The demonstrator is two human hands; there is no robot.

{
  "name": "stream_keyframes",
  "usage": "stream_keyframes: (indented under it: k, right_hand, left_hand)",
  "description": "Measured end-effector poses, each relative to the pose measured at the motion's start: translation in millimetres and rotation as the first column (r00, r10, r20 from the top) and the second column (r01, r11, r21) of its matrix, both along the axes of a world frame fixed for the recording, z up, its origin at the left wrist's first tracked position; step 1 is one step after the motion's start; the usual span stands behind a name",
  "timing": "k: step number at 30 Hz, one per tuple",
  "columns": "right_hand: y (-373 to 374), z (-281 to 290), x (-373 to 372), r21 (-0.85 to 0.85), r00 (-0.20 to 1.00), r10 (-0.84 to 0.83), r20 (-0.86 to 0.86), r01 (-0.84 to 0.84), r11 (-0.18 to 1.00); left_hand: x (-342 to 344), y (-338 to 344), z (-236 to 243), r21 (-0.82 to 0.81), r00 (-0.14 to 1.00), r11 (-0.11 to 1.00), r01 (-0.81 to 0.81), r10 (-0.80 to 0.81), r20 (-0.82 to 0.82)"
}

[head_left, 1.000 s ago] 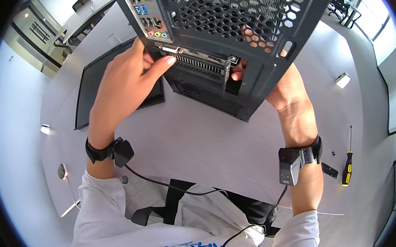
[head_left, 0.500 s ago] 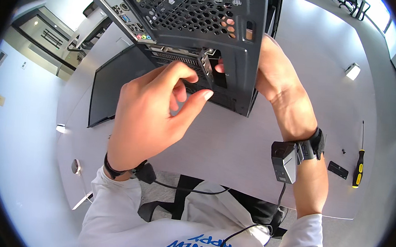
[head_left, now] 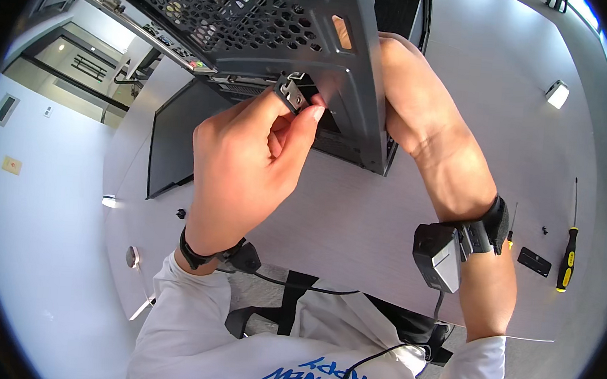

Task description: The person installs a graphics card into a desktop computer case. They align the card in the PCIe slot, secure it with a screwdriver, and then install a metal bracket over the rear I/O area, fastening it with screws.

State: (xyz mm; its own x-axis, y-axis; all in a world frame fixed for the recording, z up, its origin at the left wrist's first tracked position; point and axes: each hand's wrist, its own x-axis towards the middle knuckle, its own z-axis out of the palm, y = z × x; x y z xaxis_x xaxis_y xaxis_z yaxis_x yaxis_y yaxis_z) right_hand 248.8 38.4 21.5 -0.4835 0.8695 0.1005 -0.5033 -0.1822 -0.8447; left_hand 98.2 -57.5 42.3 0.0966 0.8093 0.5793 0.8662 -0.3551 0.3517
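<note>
A black computer case [head_left: 367, 88] stands tilted before me, its honeycomb-vented rear panel toward me. At the slot opening low in that panel, a perforated metal slot bracket [head_left: 295, 94] sticks out. My left hand [head_left: 242, 160] is closed in a pinch at this bracket, index finger against it and thumb just below. My right hand [head_left: 405, 91] reaches into the case around the panel's right edge. Its fingers are mostly hidden by the metal; some skin shows through the upper cutout, and a fingertip shows in the slot opening near my left thumb.
A dark flat panel [head_left: 184, 135] lies on the table [head_left: 357, 228] to the left. At the right are a yellow-black screwdriver [head_left: 567, 261], a second one partly behind my wrist, a small black plate [head_left: 534, 262], tiny dark screws and a white device [head_left: 556, 94]. Cables run from my wrists.
My left fingers have closed from a loose curl onto the bracket at the slot opening. The case appears shifted left in view. My right hand stays inside it.
</note>
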Motion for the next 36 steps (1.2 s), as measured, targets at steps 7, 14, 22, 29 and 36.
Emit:
stream_keyframes:
  k: [7,14,22,29,36]
  right_hand:
    - [1.5,-0.4,2.5,-0.026,1.0,0.009,-0.017,-0.009,1.0]
    - [0.4,0.0,5.0,0.002,0.999,0.037,-0.009,-0.037,0.999]
    - [-0.9,3.4,4.6,-0.011,0.999,0.034,0.013,-0.034,0.999]
    - [-2.1,2.2,2.3,-0.03,1.0,0.001,-0.029,-0.002,1.0]
    - [-2.5,2.9,3.6,-0.013,1.0,0.003,-0.025,-0.003,1.0]
  left_hand:
    - [-0.5,1.9,-4.4,0.033,1.0,0.999,0.014,-0.014,0.012]
    - [0.1,4.1,-8.4,0.091,1.0,0.996,0.018,-0.016,-0.025]
    - [-0.7,3.4,-7.2,0.089,0.999,0.996,0.019,-0.015,-0.039]
    - [0.5,3.5,-8.6,0.088,0.999,0.995,0.037,-0.037,-0.009]
    - [0.1,5.2,-7.8,0.091,0.998,0.994,0.056,-0.056,-0.007]
